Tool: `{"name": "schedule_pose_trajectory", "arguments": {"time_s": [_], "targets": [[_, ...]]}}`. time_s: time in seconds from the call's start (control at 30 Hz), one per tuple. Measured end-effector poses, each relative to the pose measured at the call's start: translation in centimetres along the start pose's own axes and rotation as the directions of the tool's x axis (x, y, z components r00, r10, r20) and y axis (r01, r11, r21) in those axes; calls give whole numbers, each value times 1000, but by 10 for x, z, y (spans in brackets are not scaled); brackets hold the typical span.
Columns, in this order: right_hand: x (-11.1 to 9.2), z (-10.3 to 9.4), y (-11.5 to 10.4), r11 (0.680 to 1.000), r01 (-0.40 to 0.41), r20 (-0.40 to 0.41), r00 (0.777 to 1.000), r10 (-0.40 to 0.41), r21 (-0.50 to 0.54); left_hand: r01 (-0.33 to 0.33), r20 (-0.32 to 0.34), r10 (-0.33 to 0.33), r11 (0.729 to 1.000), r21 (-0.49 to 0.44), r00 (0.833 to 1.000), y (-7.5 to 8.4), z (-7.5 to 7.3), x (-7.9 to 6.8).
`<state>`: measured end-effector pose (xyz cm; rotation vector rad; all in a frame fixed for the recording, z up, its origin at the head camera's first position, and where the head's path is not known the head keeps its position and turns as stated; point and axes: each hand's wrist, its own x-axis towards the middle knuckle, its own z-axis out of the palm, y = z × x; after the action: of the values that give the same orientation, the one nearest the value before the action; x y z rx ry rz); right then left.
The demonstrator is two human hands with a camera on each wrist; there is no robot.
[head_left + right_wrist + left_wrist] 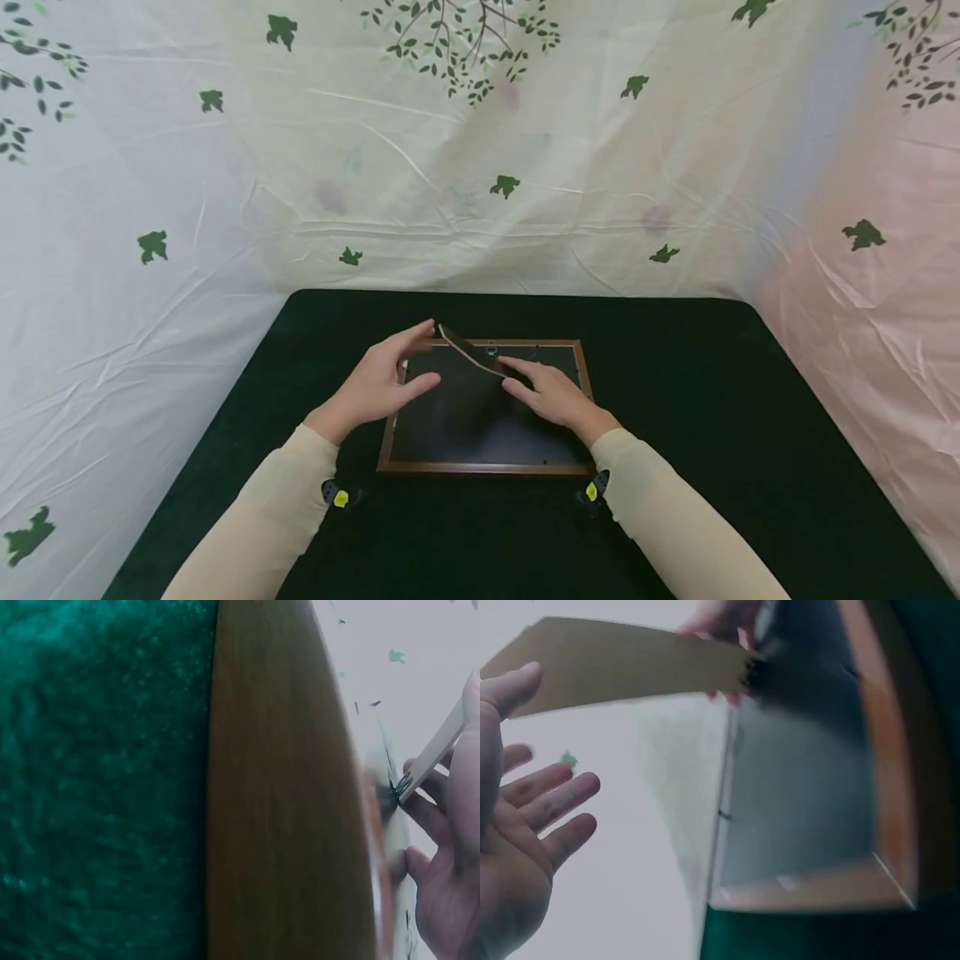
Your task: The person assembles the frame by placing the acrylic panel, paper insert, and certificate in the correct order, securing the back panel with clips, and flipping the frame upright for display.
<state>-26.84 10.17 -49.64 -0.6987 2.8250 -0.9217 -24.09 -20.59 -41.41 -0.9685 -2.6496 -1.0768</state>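
Note:
A picture frame (pixel 480 469) with a brown wooden rim lies face down, its dark backing board (pixel 450 429) upward. From the backing an easel stand (pixel 471 353) slants up to the left; its brownish face (pixel 630 664) shows in the left wrist view. My right hand (pixel 553 395) pinches the stand near its lower, hinged end, thumb on one side and fingers on the other. The left hand (pixel 382 382) hovers over the frame's left side with fingers spread and holds nothing. Its fingertips are close to the stand's raised end; whether they touch is unclear.
The frame lies on a dark green cloth-covered table (pixel 720 433). A small metal hanger (pixel 492 350) sits at the backing's far edge. Pale curtains (pixel 420 167) with green leaf prints enclose the table at the back and sides.

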Motion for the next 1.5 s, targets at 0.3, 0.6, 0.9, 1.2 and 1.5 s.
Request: {"name": "schedule_pose_trajectory", "arguments": {"time_s": [0.3,0.6,0.9,1.2,1.5], "targets": [[0,2,-1,1000,-15,-15,1000,15,19,101,115,-113,990,102,987,-42,8,-46],[-1,1,1,999,-31,-16,999,32,26,28,212,-52,993,113,976,-50,27,-68],[0,4,2,999,-39,-20,999,40,36,16,272,-50,992,127,961,-43,43,-58],[0,5,2,998,-48,-21,999,49,45,41,290,-83,988,150,953,-45,51,-51],[0,5,1,997,-50,-19,999,51,53,55,286,-99,986,159,953,-45,52,-51]]}}
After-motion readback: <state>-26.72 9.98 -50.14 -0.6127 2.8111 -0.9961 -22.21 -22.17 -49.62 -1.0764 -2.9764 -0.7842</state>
